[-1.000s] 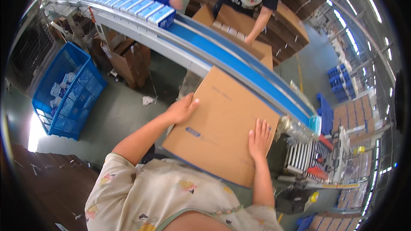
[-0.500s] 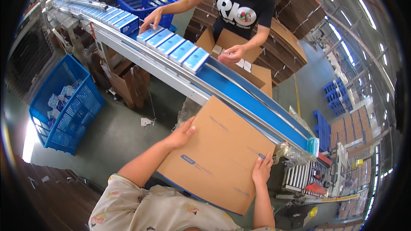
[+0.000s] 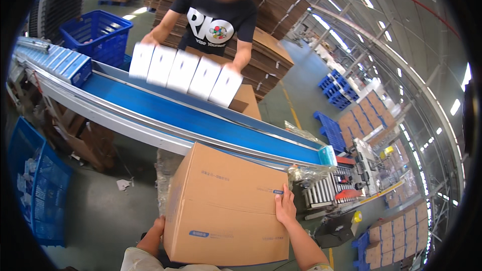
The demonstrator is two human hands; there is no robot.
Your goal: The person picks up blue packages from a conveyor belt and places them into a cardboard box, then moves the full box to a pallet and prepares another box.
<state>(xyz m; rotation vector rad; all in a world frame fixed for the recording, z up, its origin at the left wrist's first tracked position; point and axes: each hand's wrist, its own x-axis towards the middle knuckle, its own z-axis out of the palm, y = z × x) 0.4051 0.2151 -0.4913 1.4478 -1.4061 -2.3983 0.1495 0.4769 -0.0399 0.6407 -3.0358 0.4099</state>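
A brown cardboard box (image 3: 226, 206) stands in front of my body, its top and left side showing as a squared-up form. My left hand (image 3: 158, 228) presses against the box's lower left side, its fingers mostly hidden behind the cardboard. On the opposite side, my right hand (image 3: 285, 207) grips the right edge, fingers pointing up along it. Between them the two hands hold the box near the conveyor's close side.
Beyond the box runs a blue conveyor belt (image 3: 150, 108) with white-and-blue packs (image 3: 55, 62) at its left end. Across it, a co-worker holds a row of several white packs (image 3: 183, 73). Blue baskets (image 3: 98, 35) flank the line; rollers (image 3: 324, 190) lie at right.
The flat cardboard in my hands has opened into a box shape, and my left hand has moved down its left side. The co-worker has lifted the row of packs off the belt.
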